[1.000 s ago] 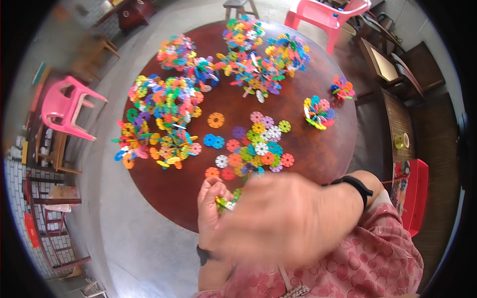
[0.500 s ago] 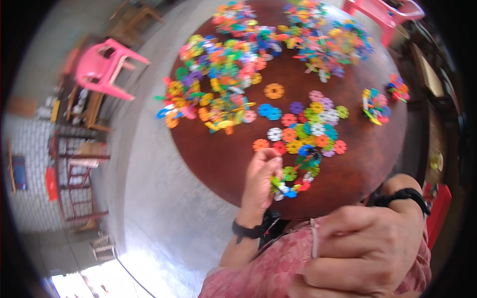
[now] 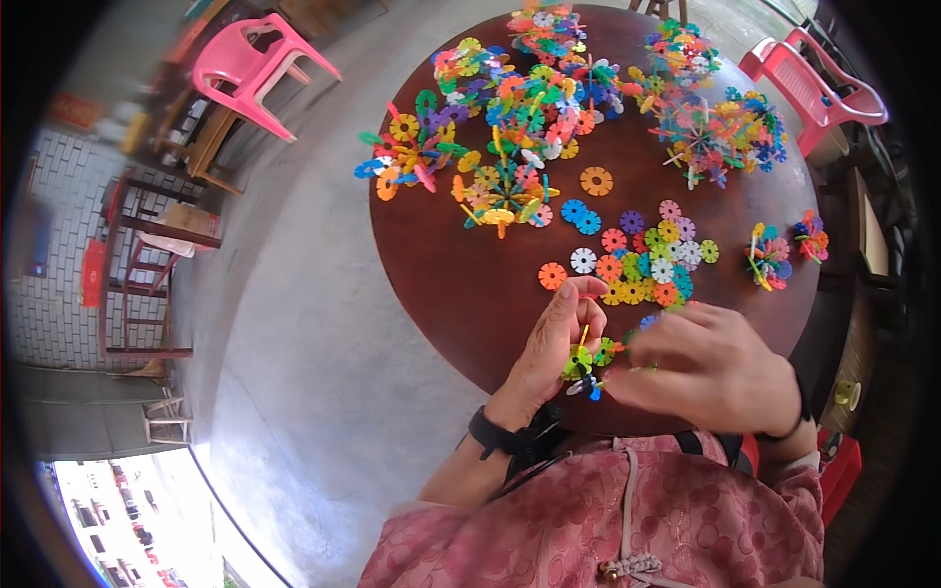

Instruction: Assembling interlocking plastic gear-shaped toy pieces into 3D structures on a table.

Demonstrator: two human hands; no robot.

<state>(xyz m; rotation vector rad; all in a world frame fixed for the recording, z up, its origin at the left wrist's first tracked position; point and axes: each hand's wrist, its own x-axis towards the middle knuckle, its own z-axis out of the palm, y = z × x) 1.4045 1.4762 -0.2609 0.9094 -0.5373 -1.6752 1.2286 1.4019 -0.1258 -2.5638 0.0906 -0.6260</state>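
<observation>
My left hand is closed on a small linked piece of notched plastic flower discs, with lime green, yellow, white, black and blue parts showing. My right hand reaches in from the right, its curled fingers at the same linked piece and partly covering it. Those fingers are smeared, so whether they grip a disc is unclear. Just beyond both hands lies a spread of loose flower discs in many colours on the round brown table.
Large balls of joined discs crowd the table's far left, with more clusters at the far right. Two small clusters sit near the right edge. Pink plastic chairs stand at far left and far right.
My right hand has moved from close before my chest forward and up to the linked discs. My left hand still holds them, and the whole view has shifted.
</observation>
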